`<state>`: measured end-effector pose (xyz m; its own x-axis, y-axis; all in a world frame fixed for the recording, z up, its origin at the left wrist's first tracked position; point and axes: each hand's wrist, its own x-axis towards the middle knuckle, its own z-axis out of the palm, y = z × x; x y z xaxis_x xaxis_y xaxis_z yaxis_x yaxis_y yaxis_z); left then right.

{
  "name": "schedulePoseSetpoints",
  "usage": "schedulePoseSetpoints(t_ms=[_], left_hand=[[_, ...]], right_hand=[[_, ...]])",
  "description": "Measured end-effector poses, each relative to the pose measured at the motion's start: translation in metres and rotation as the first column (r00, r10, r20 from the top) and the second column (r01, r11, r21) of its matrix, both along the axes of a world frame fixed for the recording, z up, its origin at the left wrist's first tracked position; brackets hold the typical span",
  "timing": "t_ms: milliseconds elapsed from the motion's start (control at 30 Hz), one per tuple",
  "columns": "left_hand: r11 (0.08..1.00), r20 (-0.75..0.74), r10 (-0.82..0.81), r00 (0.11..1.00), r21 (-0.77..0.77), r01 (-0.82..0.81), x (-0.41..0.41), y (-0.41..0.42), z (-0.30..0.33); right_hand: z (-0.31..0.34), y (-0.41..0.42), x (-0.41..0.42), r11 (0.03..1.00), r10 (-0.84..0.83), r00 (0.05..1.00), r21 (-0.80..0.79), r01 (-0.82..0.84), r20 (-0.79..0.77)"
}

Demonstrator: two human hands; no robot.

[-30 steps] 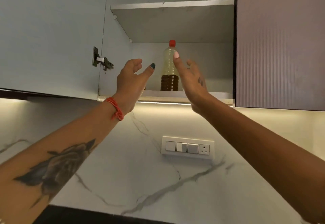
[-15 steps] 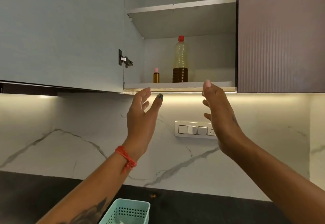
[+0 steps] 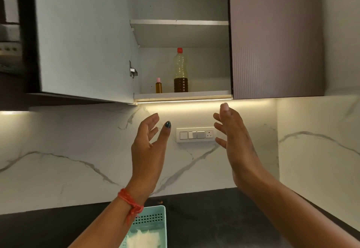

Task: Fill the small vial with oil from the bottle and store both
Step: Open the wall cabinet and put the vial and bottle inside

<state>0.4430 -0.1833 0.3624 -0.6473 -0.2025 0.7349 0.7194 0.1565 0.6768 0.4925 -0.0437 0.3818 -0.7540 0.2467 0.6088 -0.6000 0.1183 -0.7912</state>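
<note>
Vial (image 3: 158, 85) and bottle (image 3: 181, 70) stand upright side by side on the lowest cabinet shelf (image 3: 183, 94), the vial to the left, apart from the bottle. Both are capped. The vial is small, amber and cylindrical with a pale pink cap; the bottle is tall, ribbed clear plastic with a red cap, dark oil in its lower part. Both appear stored; judged from this, the task is at its closing stage.

Left hand (image 3: 149, 146) and right hand (image 3: 232, 140) are raised below the shelf, palms facing each other, fingers loosely spread, holding nothing and touching nothing.

The cabinet door (image 3: 83, 39), smooth and pale with a metal hinge, stands open to the left. The likely next move is to swing it shut, which calls for a reach to its free edge.

Below, white marble-patterned backsplash (image 3: 78, 150) carries a switch plate (image 3: 195, 134). A perforated teal basket (image 3: 155, 220) with something white inside sits on the dark countertop (image 3: 204, 218).
</note>
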Motion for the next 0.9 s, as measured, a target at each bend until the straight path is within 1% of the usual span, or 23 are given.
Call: schedulePoseSetpoints(t_ms=[100, 233, 333, 467, 667, 800, 900], left_hand=[[0.999, 0.006, -0.023, 1.000, 0.024, 0.023, 0.023, -0.010, -0.001], [0.999, -0.008, -0.023, 1.000, 0.047, 0.023, 0.052, -0.021, 0.000], [0.998, 0.009, -0.017, 1.000, 0.066, 0.016, 0.071, -0.026, 0.001], [0.998, 0.016, -0.024, 1.000, 0.067, 0.023, 0.096, -0.033, 0.003], [0.997, -0.005, -0.052, 0.999, 0.062, 0.052, 0.117, -0.057, 0.000], [0.988, -0.023, -0.063, 0.998, 0.138, 0.066, 0.111, -0.081, -0.003], [0.973, -0.052, -0.082, 0.995, 0.212, 0.091, 0.098, -0.101, -0.006]], right_hand=[[0.002, -0.009, 0.027, 0.999, -0.030, 1.000, 0.010, 0.030, 0.000], [0.003, -0.021, 0.059, 0.999, -0.026, 1.000, 0.019, 0.026, -0.011], [0.005, -0.030, 0.079, 0.999, -0.020, 1.000, 0.040, 0.020, -0.009], [0.009, -0.048, 0.108, 0.999, 0.001, 1.000, 0.042, 0.000, -0.022], [0.005, -0.081, 0.134, 0.994, -0.032, 0.998, 0.106, 0.037, -0.047], [0.012, -0.103, 0.142, 0.989, -0.068, 0.996, 0.129, 0.075, -0.056], [0.018, -0.125, 0.142, 0.983, -0.101, 0.991, 0.146, 0.114, -0.090]])
